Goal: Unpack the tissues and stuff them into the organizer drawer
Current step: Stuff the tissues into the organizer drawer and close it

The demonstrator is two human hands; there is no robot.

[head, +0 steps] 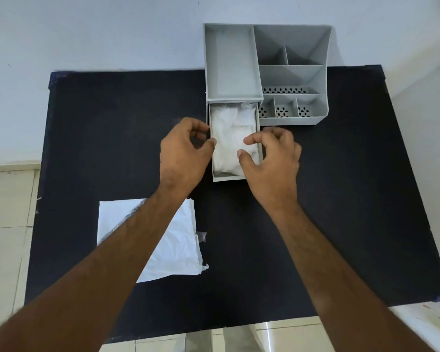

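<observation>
A grey organizer [292, 72] stands at the back of the black table, its drawer [226, 177] pulled out toward me. White crumpled tissues [226, 138] fill the drawer. My left hand [183, 153] is at the drawer's left wall, fingers curled, thumb tip at the rim. My right hand [272, 156] hovers over the drawer's right side, thumb and fingertips on or just above the tissues; I cannot tell whether it pinches any. The empty white tissue wrapper [173, 240] lies flat at the near left, partly under my left forearm.
The black table [341, 199] reaches from the white wall to a tiled floor in front. The organizer's open compartments at the right hold nothing visible. A small clear plastic scrap [201, 236] lies beside the wrapper.
</observation>
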